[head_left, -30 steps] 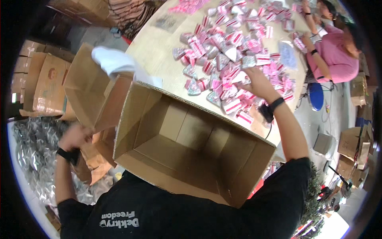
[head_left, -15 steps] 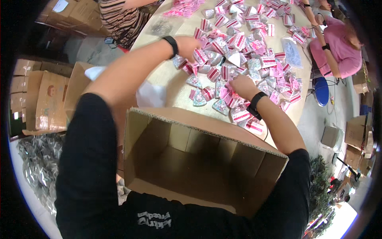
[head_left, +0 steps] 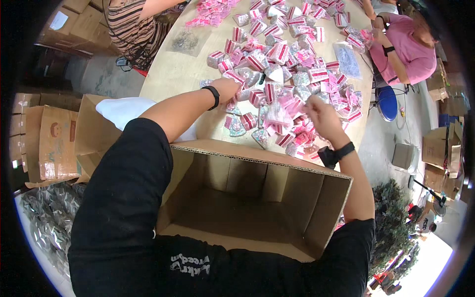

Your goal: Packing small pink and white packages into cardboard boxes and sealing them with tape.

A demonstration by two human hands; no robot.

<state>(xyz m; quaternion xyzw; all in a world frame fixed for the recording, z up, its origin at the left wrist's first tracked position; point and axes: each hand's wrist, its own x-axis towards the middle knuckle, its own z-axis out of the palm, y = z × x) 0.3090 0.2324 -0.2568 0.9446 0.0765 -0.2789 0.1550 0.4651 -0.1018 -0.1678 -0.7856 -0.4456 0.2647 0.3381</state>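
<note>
Small clear packets (head_left: 236, 127) with pink-and-white header cards and glittery contents lie heaped on the pale table (head_left: 163, 74). At the heap's near left edge, my left hand (head_left: 226, 90) is closed, its fingertips among the packets; what they grip is hidden. My right hand (head_left: 322, 118) is above the heap's near right side, fingers curled in a pinch. A motion-blurred packet (head_left: 279, 115) with a pink top hangs from its fingertips. Below both arms an open cardboard box (head_left: 262, 154) stands against my body, its visible inside bare brown card.
White plastic (head_left: 126, 110) lies by another open carton (head_left: 91, 128) at left. A bag of blue strips (head_left: 347, 60) and loose pink cards (head_left: 210, 12) share the table. A person in pink (head_left: 408, 49) works at right, one in stripes (head_left: 131, 29) at far left.
My left hand has come nearer and slightly left. My right hand has lifted off the heap and moved right, with a packet raised at its fingers. The view has shifted a little.
</note>
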